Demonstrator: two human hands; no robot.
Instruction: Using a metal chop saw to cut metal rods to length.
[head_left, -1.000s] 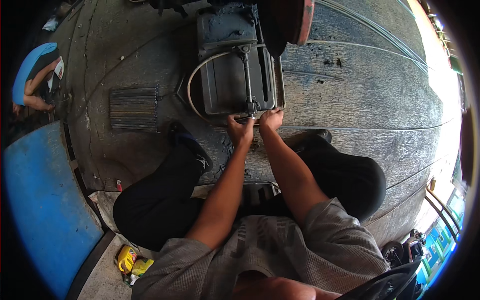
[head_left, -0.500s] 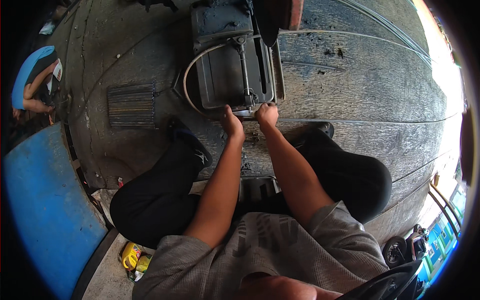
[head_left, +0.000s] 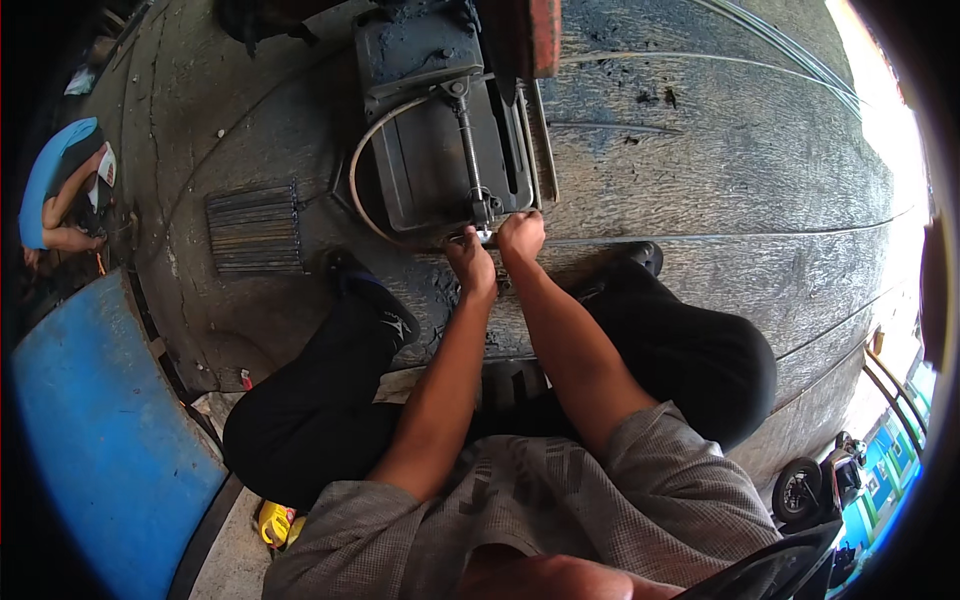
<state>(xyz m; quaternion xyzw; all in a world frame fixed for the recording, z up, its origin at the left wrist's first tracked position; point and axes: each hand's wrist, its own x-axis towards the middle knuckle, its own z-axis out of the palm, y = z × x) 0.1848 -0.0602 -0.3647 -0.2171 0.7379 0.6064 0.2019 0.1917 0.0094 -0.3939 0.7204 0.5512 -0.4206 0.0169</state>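
Observation:
Both my hands are together at the near edge of a dark grey metal machine [head_left: 435,170]. My right hand [head_left: 522,236] is closed around a long thin metal rod [head_left: 690,238], which runs off to the right along the ground. Just left of it, my left hand [head_left: 472,266] is curled closed with the thumb up; what lies in its fingers is hidden. A bright metal piece shows between the two hands. A jointed metal arm [head_left: 467,140] runs down the machine's top and ends just above my hands. A pale hose [head_left: 357,165] curves round its left side.
A row of short dark bars [head_left: 254,230] lies on the ground at left. Long thin rods [head_left: 790,55] lie at far right. A blue panel [head_left: 115,400] stands at lower left. A person in blue [head_left: 62,190] crouches beyond it. A motorcycle [head_left: 800,490] is at lower right.
The machine and ground have shifted left in view. My hands have come closer together, and less of the bright metal piece shows between them.

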